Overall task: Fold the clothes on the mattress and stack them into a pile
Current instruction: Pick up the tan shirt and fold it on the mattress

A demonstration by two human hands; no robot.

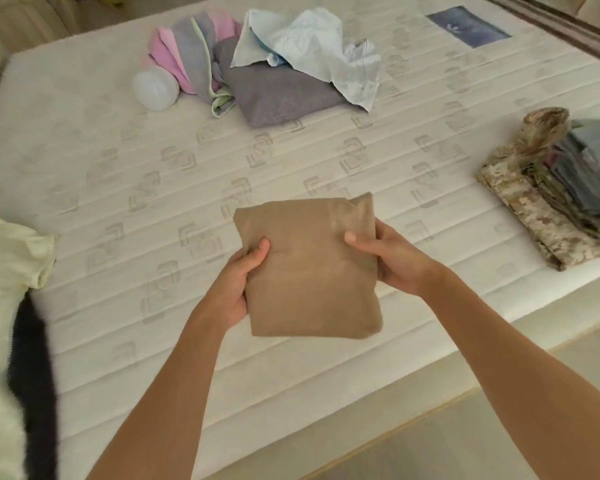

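- I've got the tan folded garment (309, 268) held up off the mattress (118, 188), over its near edge, roughly mid-width.
- Left hand (238, 289) closed on the garment's left edge, thumb on top, fingers hidden under it. Right hand (388, 258) clamped on the right edge the same way, thumb over the top face.
- Handling call: soft, light cloth, no stiffness. It'll sag or spring open if I only pinch one layer, so I'd grip through all layers at the two side edges (as now) and keep it flat.
- Orientation: a compact rectangle, long axis running away from me toward the mattress's far edge, tilted slightly left at the top. Far right corner (362, 200) has a loose flap poking up, not fully tidy.
- Folded stack (561, 199), camo piece at the bottom, sits at the mattress's right edge, well apart from the garment. Likely drop spot, my guess.
- Unfolded heap (267, 67) (pink, grey, pale blue) near the far edge; white container (156, 90) just beside it.
- More cloth, pale and black (14, 323), at the near left edge.
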